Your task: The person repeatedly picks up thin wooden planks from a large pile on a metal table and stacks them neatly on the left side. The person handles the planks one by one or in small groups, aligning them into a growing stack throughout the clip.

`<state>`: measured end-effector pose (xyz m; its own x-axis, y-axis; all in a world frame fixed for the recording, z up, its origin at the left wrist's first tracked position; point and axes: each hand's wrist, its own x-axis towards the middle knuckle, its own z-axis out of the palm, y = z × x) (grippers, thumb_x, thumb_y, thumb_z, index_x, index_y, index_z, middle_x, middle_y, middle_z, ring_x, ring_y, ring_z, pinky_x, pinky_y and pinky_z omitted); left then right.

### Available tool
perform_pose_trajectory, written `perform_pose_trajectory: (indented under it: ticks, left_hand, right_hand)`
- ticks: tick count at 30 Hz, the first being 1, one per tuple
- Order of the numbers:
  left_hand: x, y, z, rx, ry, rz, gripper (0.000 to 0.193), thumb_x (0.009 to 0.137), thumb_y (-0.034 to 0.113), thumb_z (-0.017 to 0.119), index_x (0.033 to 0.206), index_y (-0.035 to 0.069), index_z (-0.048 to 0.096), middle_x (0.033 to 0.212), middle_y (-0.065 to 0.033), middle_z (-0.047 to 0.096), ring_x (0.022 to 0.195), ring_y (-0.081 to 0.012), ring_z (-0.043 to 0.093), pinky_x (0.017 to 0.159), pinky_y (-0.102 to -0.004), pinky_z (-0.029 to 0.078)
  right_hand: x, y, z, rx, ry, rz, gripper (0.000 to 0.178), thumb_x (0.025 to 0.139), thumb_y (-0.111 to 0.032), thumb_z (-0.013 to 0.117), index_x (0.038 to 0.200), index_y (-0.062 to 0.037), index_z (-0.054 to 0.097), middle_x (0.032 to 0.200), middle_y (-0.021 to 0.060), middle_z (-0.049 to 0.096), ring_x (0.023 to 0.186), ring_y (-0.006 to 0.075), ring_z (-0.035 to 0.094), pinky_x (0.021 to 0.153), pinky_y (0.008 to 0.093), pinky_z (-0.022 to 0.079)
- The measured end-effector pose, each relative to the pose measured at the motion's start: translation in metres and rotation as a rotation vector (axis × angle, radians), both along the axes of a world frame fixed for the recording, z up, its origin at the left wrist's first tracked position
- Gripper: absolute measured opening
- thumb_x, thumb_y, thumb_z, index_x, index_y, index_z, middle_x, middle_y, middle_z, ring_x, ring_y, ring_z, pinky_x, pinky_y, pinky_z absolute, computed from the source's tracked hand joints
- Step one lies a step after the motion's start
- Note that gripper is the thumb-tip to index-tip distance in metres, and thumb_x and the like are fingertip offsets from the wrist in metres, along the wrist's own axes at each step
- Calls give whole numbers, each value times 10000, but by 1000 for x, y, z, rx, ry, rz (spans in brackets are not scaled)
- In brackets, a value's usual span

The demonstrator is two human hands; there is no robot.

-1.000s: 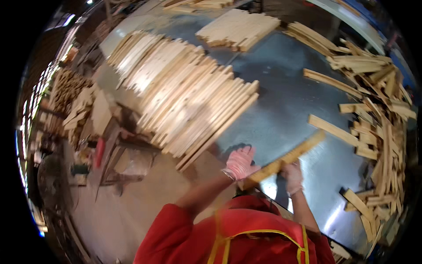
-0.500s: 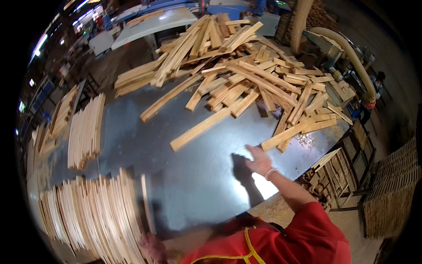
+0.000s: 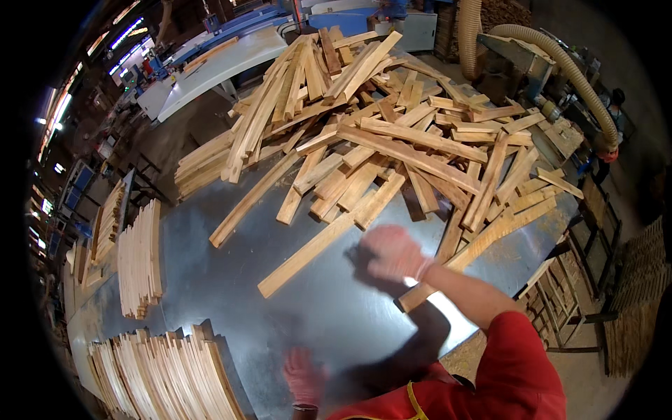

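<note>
My right hand (image 3: 395, 253), in a pale reddish glove, is smeared by motion above the metal table (image 3: 336, 315). It is nearest to the close ends of the loose wooden strips (image 3: 308, 255); its fingers cannot be made out clearly, and nothing shows held in it. Under my right forearm lies one end of a longer wooden strip (image 3: 418, 296). My left hand (image 3: 305, 378), also gloved, is low over the table's near side, slightly blurred, fingers stretched forward and nothing visible in them. To its left stands a tight row of pale wooden strips (image 3: 157, 371).
A large jumbled heap of wooden strips (image 3: 392, 133) covers the table's far side. A smaller neat stack (image 3: 140, 259) sits at the left. Beyond are a white-topped machine table (image 3: 224, 66) and a ribbed hose (image 3: 560, 59); a slatted wooden rack (image 3: 553, 301) stands at the right.
My left hand has moved right, away from the row of strips. The thin strip standing apart beside that row no longer shows separately. My right hand has shifted left and its fingers look more bent.
</note>
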<state>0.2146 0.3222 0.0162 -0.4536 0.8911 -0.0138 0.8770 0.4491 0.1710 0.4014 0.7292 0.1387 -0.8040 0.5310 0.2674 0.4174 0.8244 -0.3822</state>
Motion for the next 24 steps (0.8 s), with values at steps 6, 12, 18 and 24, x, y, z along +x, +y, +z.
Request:
perform_pose_trajectory:
  ticks: [6,12,18,24]
  left_hand:
    - [40,-3,-2,-121,-191,38,772,787,347,813,1455,81,532,1438,-208,566,1318,-425,543,1074,-597,438]
    - [41,-16,11,-193,-451,48,719,753,299,830,1381,75,561,1338,-197,610,1204,-438,603,972,-559,506]
    - [45,-7,27,-34,-249,22,703,795,285,827,1402,48,565,1399,-232,600,1208,-448,625,985,-521,542]
    - [20,13,50,122,-1151,163,705,896,337,811,1486,78,527,1519,-223,528,1402,-342,538,1158,-447,433]
  right_hand:
    - [86,219,29,-179,-411,-806,940,783,-466,811,1533,-29,450,1327,232,680,1265,399,633,1058,448,513]
    - [75,181,-63,-438,-94,-696,1018,768,-309,791,1641,-98,314,1289,288,689,1185,438,670,1020,461,534]
    - [35,-8,4,-941,93,-639,1015,771,-228,763,1655,-80,287,1196,255,717,1106,373,707,1002,408,533]
    - [5,-212,-66,-1542,473,-204,965,855,-136,761,1675,-58,258,1449,167,576,1263,252,599,1107,377,482]
